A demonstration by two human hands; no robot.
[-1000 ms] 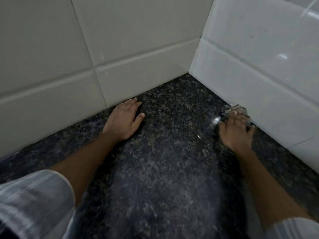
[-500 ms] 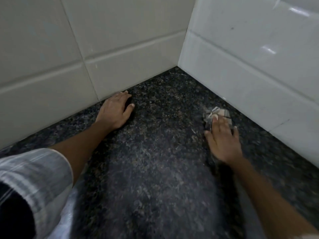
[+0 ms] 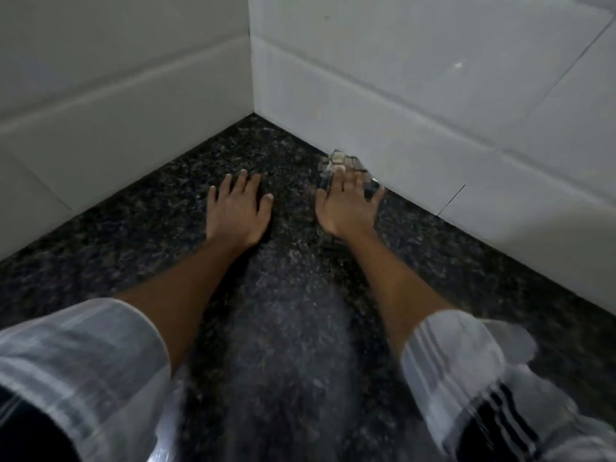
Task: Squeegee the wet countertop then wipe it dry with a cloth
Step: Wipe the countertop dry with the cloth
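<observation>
A dark speckled granite countertop (image 3: 286, 328) runs into a tiled corner. My right hand (image 3: 346, 205) lies palm-down on a small checked cloth (image 3: 340, 161), pressing it against the counter at the foot of the right wall. Only the cloth's far edge shows past my fingertips. My left hand (image 3: 235, 208) rests flat on the counter beside it, fingers spread, holding nothing. No squeegee is in view.
White tiled walls (image 3: 433, 111) close the counter on the left and right and meet at a corner (image 3: 252, 111) just beyond my hands. My striped sleeves (image 3: 466, 368) fill the bottom of the view.
My right hand has slid the cloth back against the right wall after pulling it away. The left hand has come in from the left wall toward the right hand. The view has swung left.
</observation>
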